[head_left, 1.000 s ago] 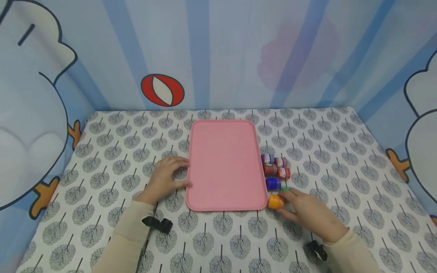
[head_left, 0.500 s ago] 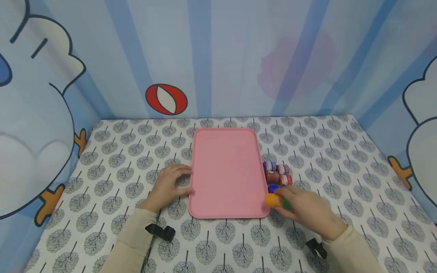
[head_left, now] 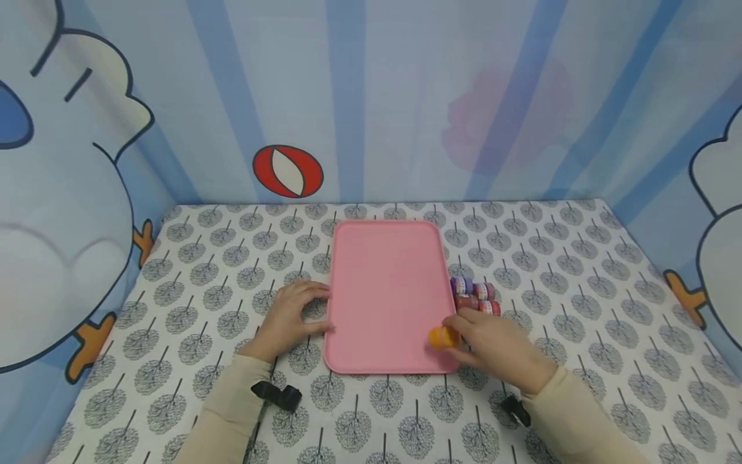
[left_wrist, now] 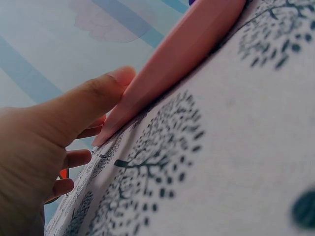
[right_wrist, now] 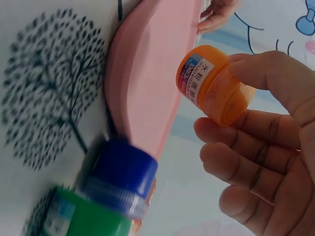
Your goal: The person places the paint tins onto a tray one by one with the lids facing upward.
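Holding the orange paint jar [head_left: 442, 337] above the pink tray [head_left: 382, 290].
My right hand [head_left: 493, 341] pinches it; my left hand [head_left: 288, 316] rests relaxed against the tray's edge.

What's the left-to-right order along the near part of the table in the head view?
Left hand → pink tray → orange paint jar → right hand.

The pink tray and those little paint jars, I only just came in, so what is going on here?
A person's right hand holds a small orange jar over the near right corner of the pink tray. The left hand rests against the tray's left edge. More little jars lie in a cluster on the tree-print cloth, just right of the tray.
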Available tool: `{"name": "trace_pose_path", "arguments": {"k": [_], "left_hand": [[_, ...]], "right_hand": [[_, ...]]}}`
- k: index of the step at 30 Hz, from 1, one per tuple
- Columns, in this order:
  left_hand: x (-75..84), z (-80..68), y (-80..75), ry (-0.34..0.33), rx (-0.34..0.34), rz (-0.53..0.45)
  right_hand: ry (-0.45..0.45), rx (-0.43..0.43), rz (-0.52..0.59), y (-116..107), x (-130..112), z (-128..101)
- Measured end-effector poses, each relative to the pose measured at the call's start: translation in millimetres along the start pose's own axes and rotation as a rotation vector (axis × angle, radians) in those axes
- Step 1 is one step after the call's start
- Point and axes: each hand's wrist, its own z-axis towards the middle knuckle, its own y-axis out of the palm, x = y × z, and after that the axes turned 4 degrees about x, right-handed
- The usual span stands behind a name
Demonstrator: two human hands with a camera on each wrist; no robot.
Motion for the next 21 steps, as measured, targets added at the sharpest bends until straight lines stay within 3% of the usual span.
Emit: {"name": "trace_pose_path", "arguments": {"k": [5, 21], "left_hand": [[-1.1, 0.9, 0.8, -0.003, 0.004, 0.008], [-2.0, -0.8, 2.5, 0.009, 0.024, 0.01]], "right_hand": [[-0.063, 0.014, -0.009, 6.4, -3.6, 11.0], [-0.126, -0.001, -0.011, 24.3, -19.3, 32.8]]}}
